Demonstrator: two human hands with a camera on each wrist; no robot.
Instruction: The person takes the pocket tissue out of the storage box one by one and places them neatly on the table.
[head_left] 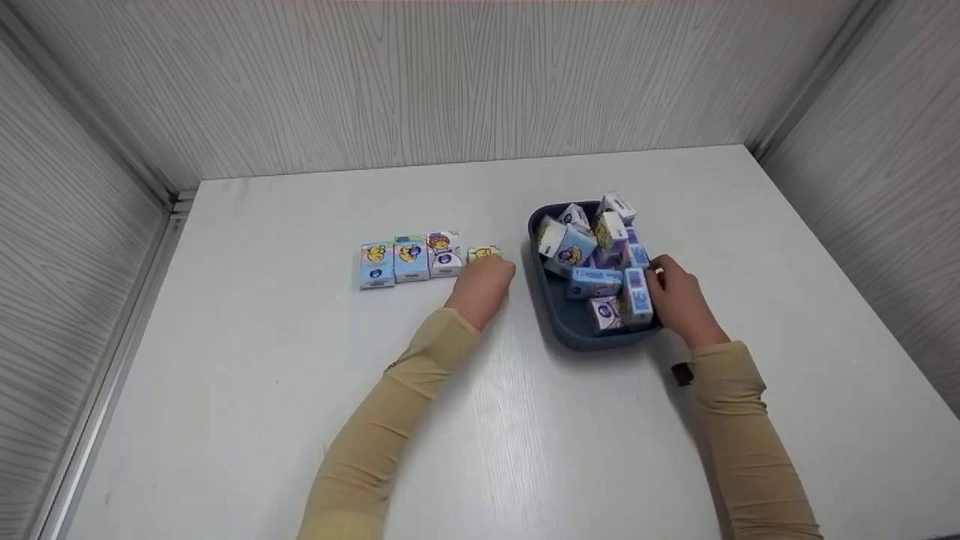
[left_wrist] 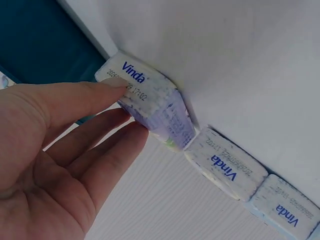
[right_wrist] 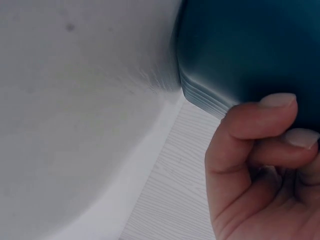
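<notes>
Pale wood-grain walls [head_left: 472, 82] enclose a white counter [head_left: 247, 375]. At the left, three packs [head_left: 411, 259] lie side by side in a row; just right of them, the left hand [head_left: 482, 289] pinches a fourth pack [left_wrist: 137, 77] between thumb and fingers, its end facing the wrist view and its body turned askew to its neighbours. Setting this pack into line seems the step in hand; the next move would call for squaring it up, closing any gap, then loosening the fingers. Whether it touches the third pack is hard to tell, and the hand hides most of it from above. Farther right, a dark blue bin [head_left: 589, 343] holds many jumbled packs [head_left: 594, 283], the lower ones partly buried. At its right rim the right hand [head_left: 679, 300] grips with curled fingers; the right wrist view hides the thumb and crops the bin.
</notes>
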